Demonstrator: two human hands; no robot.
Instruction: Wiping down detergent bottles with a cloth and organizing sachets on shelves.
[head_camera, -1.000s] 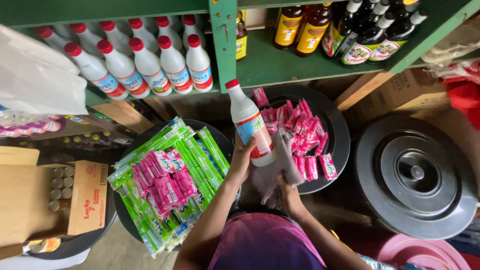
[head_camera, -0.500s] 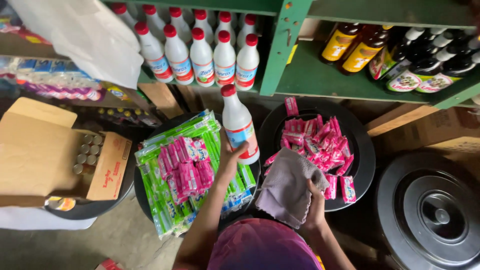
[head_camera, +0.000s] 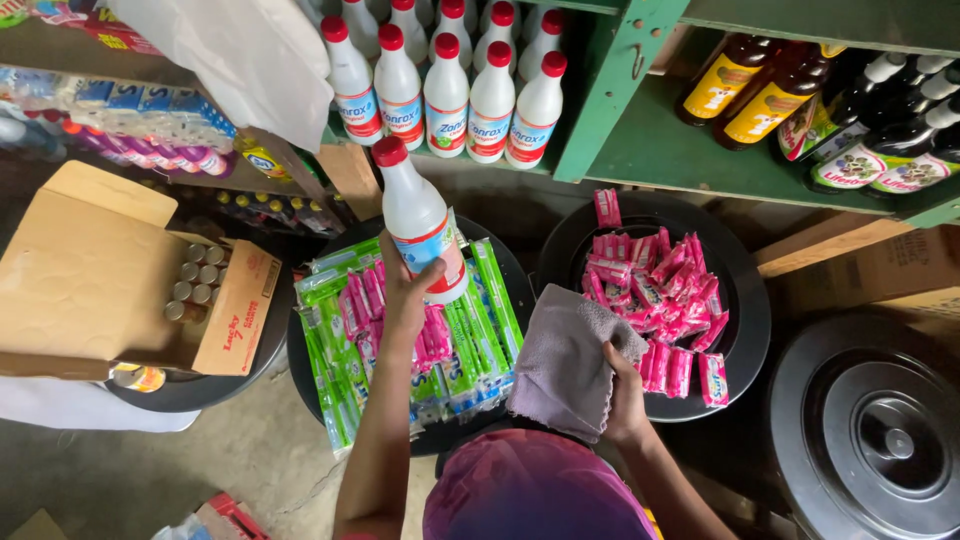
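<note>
Two hands at work above a row of round black tubs. Left hand (head_camera: 405, 290): fingers clamped around the lower body of a white plastic bottle (head_camera: 418, 220) with a red screw cap and a glossy printed label, held upright over the middle tub. Right hand (head_camera: 625, 395): fingers closed on a soft, nubby mauve cloth (head_camera: 565, 365), which hangs in loose folds between the two tubs. Middle tub (head_camera: 300, 370): long green packets and small glossy pink sachets. Right-hand tub (head_camera: 745, 330): more pink sachets (head_camera: 660, 290), heaped. Green painted wooden shelf (head_camera: 660, 150): five matching white bottles (head_camera: 470, 90) in a row just behind the held one; dark glass bottles (head_camera: 860, 130) further right. Open cardboard box (head_camera: 120, 290) at left: small metal-topped cans, upright. Black round lid (head_camera: 880, 440) at far right.
</note>
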